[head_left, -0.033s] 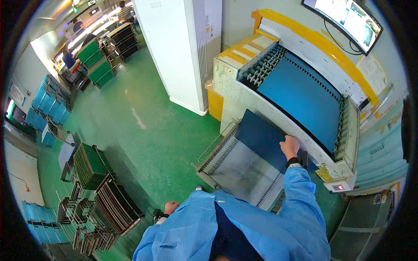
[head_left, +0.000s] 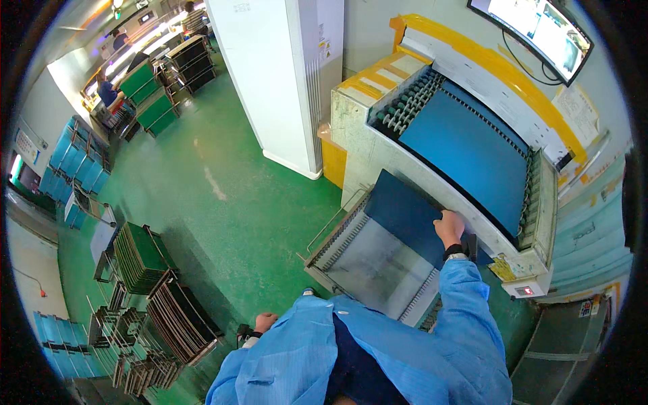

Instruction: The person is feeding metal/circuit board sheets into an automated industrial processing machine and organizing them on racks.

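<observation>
My right hand (head_left: 449, 228) is closed on the upper edge of a dark blue flat panel (head_left: 399, 208). That panel stands in a slotted rack (head_left: 332, 256) with toothed sides, right beside a roller conveyor machine (head_left: 351, 125). Another blue panel (head_left: 466, 148) lies flat on the machine's rollers. My left hand (head_left: 266, 322) hangs low by my side, apart from the rack, its fingers curled and nothing visible in it.
A white cabinet (head_left: 270, 74) stands left of the machine. Racks of green panels (head_left: 138, 260) are at the left, with blue racks (head_left: 77, 158) behind. A monitor (head_left: 540, 34) hangs upper right. Several people sit or stand at a far lit bench.
</observation>
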